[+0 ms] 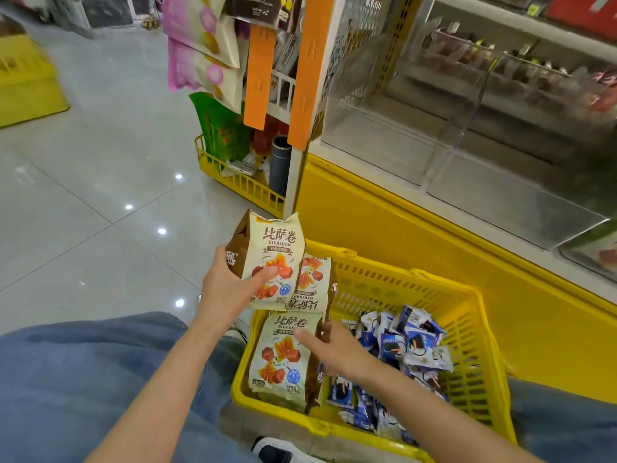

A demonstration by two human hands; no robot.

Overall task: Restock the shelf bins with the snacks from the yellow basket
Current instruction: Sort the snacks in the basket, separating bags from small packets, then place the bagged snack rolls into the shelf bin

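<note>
Left hand (pixel 227 289) gripped the upper snack bag (pixel 273 248), upright above the yellow basket (pixel 434 279) | right hand (pixel 337 352) pinched the lower snack bag (pixel 283 359), standing at the basket's left end | clear shelf bins (pixel 384 128) lay up and rightward, nearer the right hand

Shelf bins (pixel 384 135) blurred, yellow crate (pixel 26 85) cut by left edge

Glossy pale grey tiled floor (pixel 100 195), two orange plastic hanging strips (pixel 258 78), pink-and-cream foil bags (pixel 200 38) hanging just beside them, green bag (pixel 222 128) and grey tube (pixel 279 165) in a low yellow slatted rack (pixel 240 187), yellow plastic crate (pixel 26 85) far left, blue denim trouser legs (pixel 83 379), dark shoe (pixel 277 451)
</note>
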